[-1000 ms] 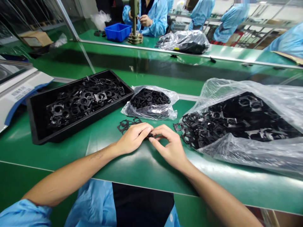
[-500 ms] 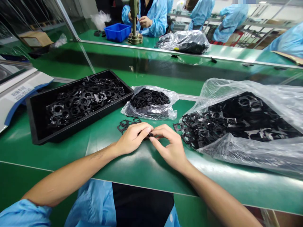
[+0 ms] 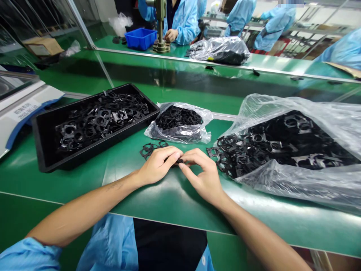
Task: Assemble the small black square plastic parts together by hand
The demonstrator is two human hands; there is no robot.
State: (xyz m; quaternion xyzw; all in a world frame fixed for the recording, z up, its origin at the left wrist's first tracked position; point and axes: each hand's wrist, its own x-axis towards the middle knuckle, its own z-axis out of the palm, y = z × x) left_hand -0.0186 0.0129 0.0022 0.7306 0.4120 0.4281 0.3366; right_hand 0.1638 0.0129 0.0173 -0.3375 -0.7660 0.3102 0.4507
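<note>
Both hands meet over the green table, pinching a small black plastic part between them. My left hand grips it from the left with thumb and fingers; my right hand holds its other side between thumb and fingertips. Most of the part is hidden by the fingers. Just beyond my left hand lie several loose black ring-shaped parts. Behind them sits a small clear bag filled with black rings. To the right of my right hand, a large open plastic bag spills black square-edged ring parts.
A black tray of ring parts stands at the left, beside a white and blue machine. Past a metal rail are a blue bin, a press stand, a wrapped bag and co-workers in blue coats.
My hands stay almost still, with the part turned very slightly between them. Across the table, a co-worker's hand has lowered beside the press stand, and the other arm has lifted.
</note>
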